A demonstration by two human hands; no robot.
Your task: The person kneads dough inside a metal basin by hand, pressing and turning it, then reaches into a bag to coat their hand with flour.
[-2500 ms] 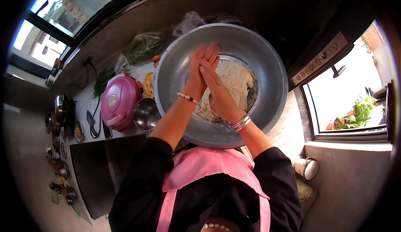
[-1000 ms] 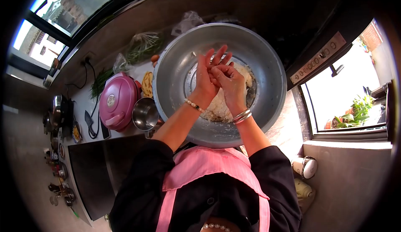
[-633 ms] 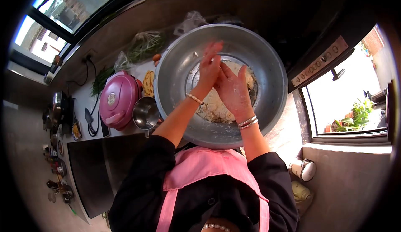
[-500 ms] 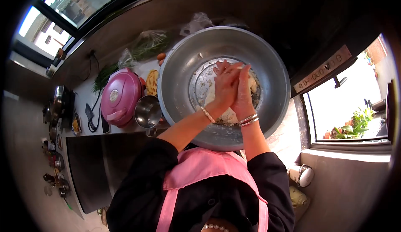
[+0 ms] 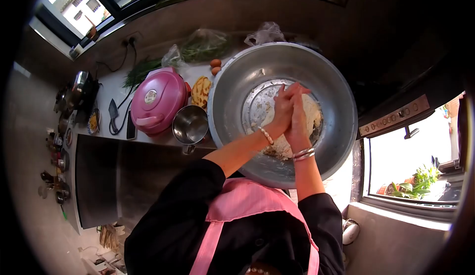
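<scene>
Over a large grey metal basin (image 5: 226, 121), my left hand (image 5: 282, 109) and my right hand (image 5: 298, 121) are pressed palm to palm, with fingers stretched out. The left wrist has a beaded bracelet, the right one silver bangles. No object shows between the palms, though their inner faces are hidden. Beneath and beside the hands a pale lump of dough (image 5: 311, 111) lies on the basin's bottom, partly covered by them. Crumbs and smears of flour cling around it.
Left of the basin are a steel pot (image 5: 190, 125), a pink round appliance (image 5: 158, 100), a flatbread (image 5: 201, 92) and two eggs (image 5: 215, 67). Bagged greens (image 5: 204, 46) lie behind them. A knife (image 5: 113, 109) is farther left. A control panel (image 5: 394, 116) juts out at right.
The rubbing hands have come together palm to palm and sit farther right. The whole view has shifted, so the basin and counter items appear more to the right and lower.
</scene>
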